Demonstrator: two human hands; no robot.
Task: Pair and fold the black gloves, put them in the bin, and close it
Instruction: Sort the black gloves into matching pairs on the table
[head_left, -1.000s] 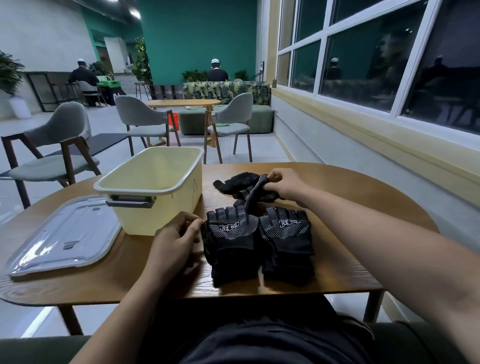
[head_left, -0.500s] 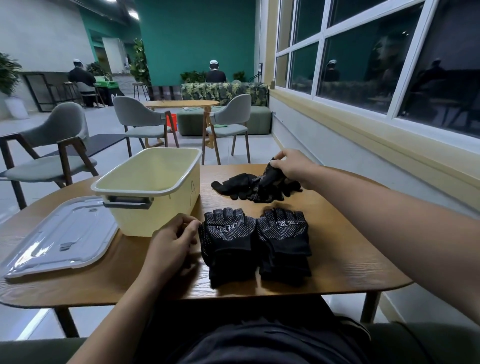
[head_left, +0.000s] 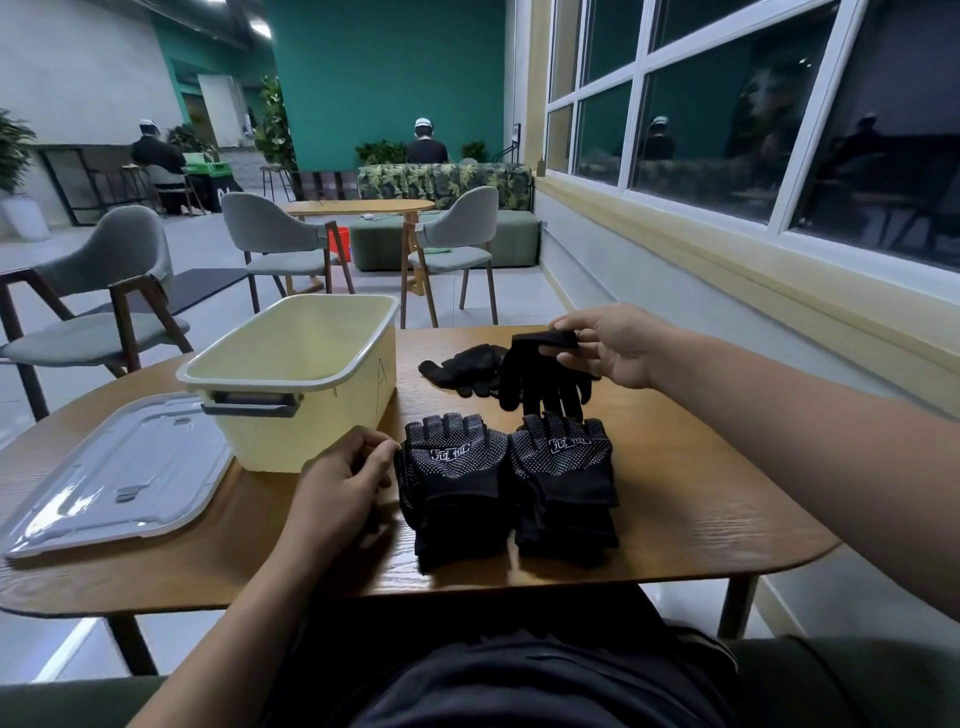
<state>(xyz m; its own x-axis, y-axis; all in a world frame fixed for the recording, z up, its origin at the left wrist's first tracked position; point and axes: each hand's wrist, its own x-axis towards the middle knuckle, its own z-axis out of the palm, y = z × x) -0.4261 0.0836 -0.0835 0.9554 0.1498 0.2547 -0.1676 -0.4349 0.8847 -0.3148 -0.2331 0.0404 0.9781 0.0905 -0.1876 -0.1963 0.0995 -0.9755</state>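
Note:
Two folded pairs of black dotted gloves lie side by side near the table's front edge. My right hand pinches the cuff of a single black glove, lifted above the table with its fingers hanging down over the right pair. Another loose black glove lies flat behind the pairs. My left hand rests on the table with curled fingers, touching the left edge of the left pair. The pale yellow bin stands uncovered at the left, and its clear lid lies flat beside it.
The wooden table has rounded corners, and I sit at its front edge. Grey chairs and another table stand on the floor beyond. A window wall runs along the right. Two people sit far off with their backs turned.
My right hand has lifted one loose glove off the far pile and raised it by the cuff, so it now hangs open. My left hand has stayed put.

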